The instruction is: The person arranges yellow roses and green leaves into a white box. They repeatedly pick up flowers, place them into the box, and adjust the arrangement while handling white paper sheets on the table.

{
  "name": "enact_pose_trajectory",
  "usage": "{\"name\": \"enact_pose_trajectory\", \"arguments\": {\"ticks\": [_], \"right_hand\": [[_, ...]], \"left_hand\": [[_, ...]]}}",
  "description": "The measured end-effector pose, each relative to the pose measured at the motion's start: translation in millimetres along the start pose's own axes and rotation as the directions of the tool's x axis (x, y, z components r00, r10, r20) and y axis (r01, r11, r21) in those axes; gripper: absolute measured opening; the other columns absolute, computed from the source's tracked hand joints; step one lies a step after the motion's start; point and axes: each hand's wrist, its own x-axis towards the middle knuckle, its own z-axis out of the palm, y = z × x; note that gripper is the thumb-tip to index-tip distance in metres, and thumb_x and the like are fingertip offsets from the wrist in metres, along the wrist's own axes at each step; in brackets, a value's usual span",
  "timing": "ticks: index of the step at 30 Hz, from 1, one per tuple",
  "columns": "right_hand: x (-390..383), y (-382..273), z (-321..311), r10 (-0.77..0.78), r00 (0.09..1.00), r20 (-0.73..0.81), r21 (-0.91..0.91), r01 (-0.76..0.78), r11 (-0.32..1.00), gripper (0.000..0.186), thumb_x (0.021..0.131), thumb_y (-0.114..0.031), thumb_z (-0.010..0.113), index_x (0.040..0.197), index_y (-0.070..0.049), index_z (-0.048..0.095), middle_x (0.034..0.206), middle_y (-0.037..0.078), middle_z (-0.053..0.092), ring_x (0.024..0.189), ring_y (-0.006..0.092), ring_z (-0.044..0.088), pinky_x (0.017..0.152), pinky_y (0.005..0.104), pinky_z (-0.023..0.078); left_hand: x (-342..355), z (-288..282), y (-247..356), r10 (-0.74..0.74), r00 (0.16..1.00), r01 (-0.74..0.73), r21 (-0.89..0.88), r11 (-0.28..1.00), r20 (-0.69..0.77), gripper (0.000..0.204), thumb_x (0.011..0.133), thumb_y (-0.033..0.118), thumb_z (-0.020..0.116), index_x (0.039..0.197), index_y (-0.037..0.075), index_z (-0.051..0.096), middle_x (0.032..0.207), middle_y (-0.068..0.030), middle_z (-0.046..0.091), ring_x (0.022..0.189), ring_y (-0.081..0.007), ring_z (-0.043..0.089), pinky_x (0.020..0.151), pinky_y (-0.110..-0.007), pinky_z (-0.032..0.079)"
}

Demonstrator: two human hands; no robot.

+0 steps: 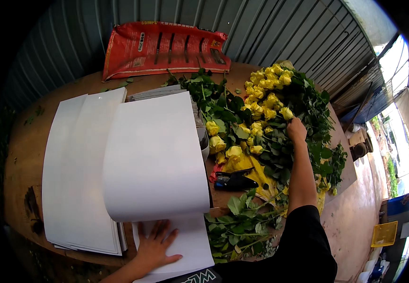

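The right hand (297, 129) pinches a yellow rose (286, 113) just below its bloom, which points away from the person at the flower pile (256, 111), while the left hand (156, 250), farther off, presses spread-fingered on a white sheet (192, 243).

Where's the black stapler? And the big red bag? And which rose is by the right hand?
Black stapler (235, 180): head view, on its body.
Red bag (166, 51): head view, middle of its front.
Yellow rose (286, 112): head view, on its petals.
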Motion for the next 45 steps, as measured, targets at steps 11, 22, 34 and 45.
{"name": "enact_pose_trajectory", "arguments": {"ticks": [11, 22, 34, 45], "right_hand": [[-58, -19, 52, -0.118, 0.963, 0.243, -0.028, 0.128, 0.991, 0.022, 0.073, -0.017, 0.057, 0.094, -0.011, 0.056, 0.109, 0.007, 0.045, 0.089, 0.0287, 0.054, 0.072, 0.0398, 0.046], [-137, 26, -144, -0.217, 0.817, -0.535, 0.418, 0.479, 0.772, 0.027, 0.067, 0.004, 0.058, 0.094, 0.000, 0.060, 0.084, 0.012, 0.062, 0.075, 0.0251, 0.061, 0.067, 0.0279, 0.046], [-222, 43, -194, -0.364, 0.570, -0.737, 0.003, 0.541, 0.841, 0.032, 0.066, -0.013, 0.064, 0.093, 0.002, 0.056, 0.089, 0.013, 0.061, 0.078, 0.0304, 0.060, 0.071, 0.0348, 0.046], [-177, 87, -150, -0.260, 0.711, -0.654, 0.036, 0.373, 0.927, 0.033, 0.066, 0.003, 0.062, 0.098, 0.000, 0.056, 0.091, 0.014, 0.061, 0.083, 0.0281, 0.059, 0.072, 0.0323, 0.046]], "left_hand": [[-2, -3, -1, 0.002, 1.000, -0.001, 0.021, 1.000, -0.010, 0.071, 0.064, 0.062, 0.053, 0.120, 0.018, 0.046, 0.129, -0.0123, 0.036, 0.123, -0.0295, 0.028, 0.088, -0.072, 0.008], [-9, 3, -3, 0.015, 1.000, -0.016, -0.056, 0.998, -0.023, 0.074, 0.068, 0.062, 0.049, 0.125, 0.016, 0.041, 0.135, -0.0123, 0.028, 0.128, -0.0290, 0.018, 0.090, -0.070, 0.000], [-10, 6, -4, 0.046, 0.998, -0.047, -0.030, 0.998, -0.039, 0.077, 0.069, 0.064, 0.046, 0.128, 0.014, 0.038, 0.138, -0.0137, 0.023, 0.130, -0.0288, 0.012, 0.092, -0.068, -0.004], [-10, 8, -6, 0.061, 0.995, -0.062, -0.008, 0.998, -0.084, 0.076, 0.069, 0.063, 0.047, 0.127, 0.015, 0.039, 0.137, -0.0140, 0.023, 0.131, -0.0283, 0.011, 0.091, -0.069, -0.004]]}}
